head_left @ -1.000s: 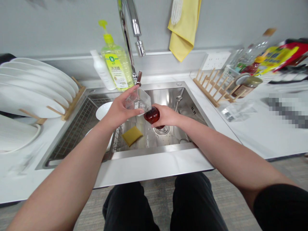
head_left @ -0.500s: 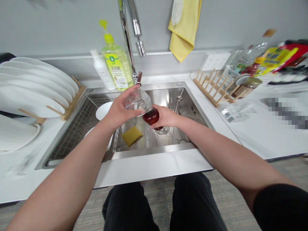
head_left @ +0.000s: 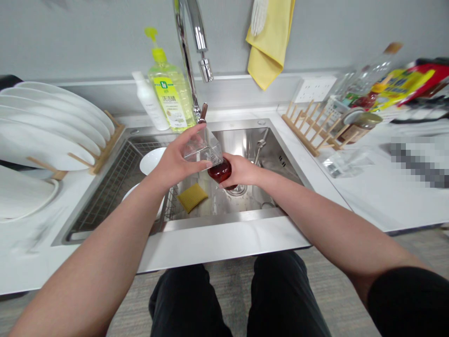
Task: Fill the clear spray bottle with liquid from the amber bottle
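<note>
Over the sink [head_left: 224,219], my left hand [head_left: 177,161] grips a clear square-sided plastic container [head_left: 203,147], tilted toward the right. My right hand [head_left: 242,171] is wrapped round a dark red rounded glass-like vessel [head_left: 220,171], held close against the container's lower right end. Whether the two touch is hard to make out, and part of the red vessel is hidden by my fingers. Below them on the sink floor lies a yellow sponge [head_left: 192,197]. The drain [head_left: 238,190] shows just under the red vessel.
The faucet [head_left: 201,42] rises behind my hands, beside a dish soap bottle [head_left: 171,98] and a white bottle [head_left: 150,100]. White plates [head_left: 52,126] stand in a rack at left. A wire basket [head_left: 108,187] holds white dishes. A wooden rack [head_left: 315,128] stands at right.
Almost nothing differs. The view has shifted very slightly, and both hands keep their hold on the container and the red vessel.
</note>
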The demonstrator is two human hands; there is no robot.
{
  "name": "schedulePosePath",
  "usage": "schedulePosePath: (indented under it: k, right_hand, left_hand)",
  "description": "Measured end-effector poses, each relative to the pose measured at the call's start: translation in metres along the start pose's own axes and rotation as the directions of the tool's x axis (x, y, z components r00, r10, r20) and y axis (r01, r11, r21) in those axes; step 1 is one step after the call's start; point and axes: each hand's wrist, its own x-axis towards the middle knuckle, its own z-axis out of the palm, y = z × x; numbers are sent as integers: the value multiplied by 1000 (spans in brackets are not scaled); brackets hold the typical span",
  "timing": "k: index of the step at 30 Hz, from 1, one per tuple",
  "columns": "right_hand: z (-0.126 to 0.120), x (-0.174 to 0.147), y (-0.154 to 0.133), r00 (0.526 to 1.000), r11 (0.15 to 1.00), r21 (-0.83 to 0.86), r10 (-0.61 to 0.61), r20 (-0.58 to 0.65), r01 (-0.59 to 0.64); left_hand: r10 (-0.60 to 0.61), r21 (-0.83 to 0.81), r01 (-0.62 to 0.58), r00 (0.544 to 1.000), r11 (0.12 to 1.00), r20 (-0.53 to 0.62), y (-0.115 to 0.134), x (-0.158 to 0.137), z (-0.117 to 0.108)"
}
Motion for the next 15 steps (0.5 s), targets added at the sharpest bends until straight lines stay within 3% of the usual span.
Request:
schedulePosePath:
  k: [15]
  right_hand:
    - [0, -1, -2, 1000, 999, 43, 0, -27, 1]
  left_hand:
    - [-62, -61, 61, 998, 996, -15, 4, -3, -2]
